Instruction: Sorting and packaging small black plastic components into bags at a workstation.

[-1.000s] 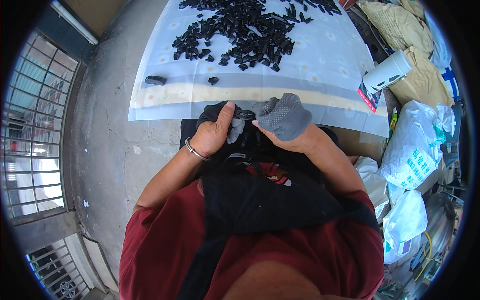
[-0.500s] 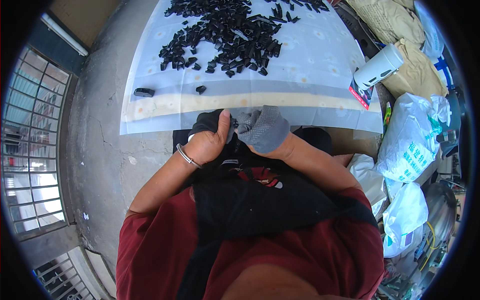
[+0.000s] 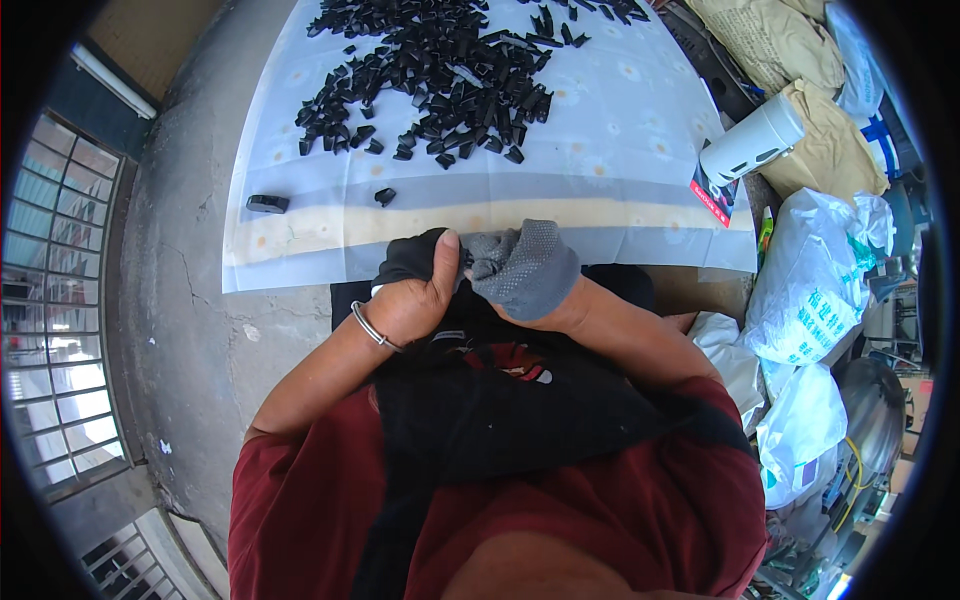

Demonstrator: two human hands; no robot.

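Observation:
My left hand (image 3: 420, 290) is closed in front of the table's near edge, its bare thumb pointing up. Black material (image 3: 408, 257) lies over or in its fingers; whether it is a glove or a held piece I cannot tell. A metal bracelet (image 3: 375, 332) circles that wrist. Against it on the right, my right hand (image 3: 522, 268) wears a grey glove with small dots and has its fingers curled in. Something small and dark shows between the two hands, too hidden to name. Nearest on the table are a loose black piece (image 3: 385, 197) and a longer black block (image 3: 267, 204).
A large heap of small black pieces (image 3: 440, 100) covers the far part of the table with its pale flowered cover (image 3: 610, 205). A white cup (image 3: 752, 140) stands at the right edge by a red-and-black card (image 3: 715, 200). White plastic bags (image 3: 805, 285) crowd the right side.
The hands stay together, closed, and sit slightly lower in the picture. The view has shifted a little, so the table and heap appear farther left.

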